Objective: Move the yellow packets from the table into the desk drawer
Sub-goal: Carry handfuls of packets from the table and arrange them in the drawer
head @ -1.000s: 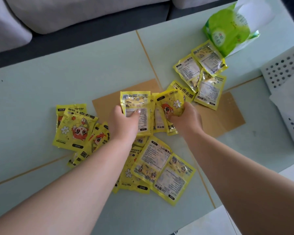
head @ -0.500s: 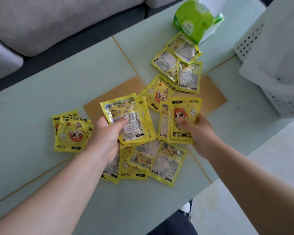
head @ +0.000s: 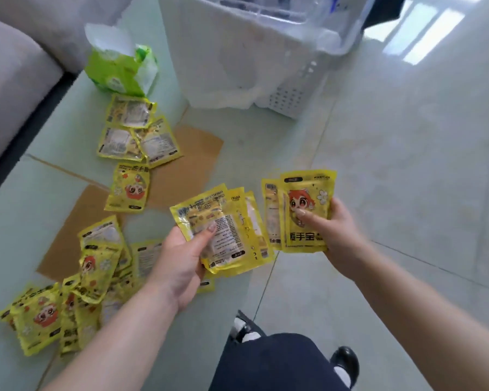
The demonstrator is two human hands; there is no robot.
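Observation:
My left hand (head: 178, 266) grips a fanned stack of yellow packets (head: 223, 221), held above the table's right edge. My right hand (head: 336, 235) holds a second small stack of yellow packets (head: 308, 210) out over the floor, its front showing a red-haired cartoon face. Several more yellow packets lie on the pale green table (head: 26, 221): a group (head: 136, 136) near the far end, a single one (head: 129, 187) on the brown patch, and a heap (head: 76, 300) at the near left. No drawer is in view.
A green tissue pack (head: 119, 69) sits at the far end of the table. A white perforated basket (head: 266, 52) draped in white fabric stands beyond. Grey sofa cushions (head: 9, 80) run along the left. Tiled floor (head: 407, 165) lies to the right, my dark trouser leg and shoe (head: 345, 359) below.
Both hands have lifted their packets off the table and carried them to the right, past the table edge. The view has swung right, bringing the basket and floor into sight.

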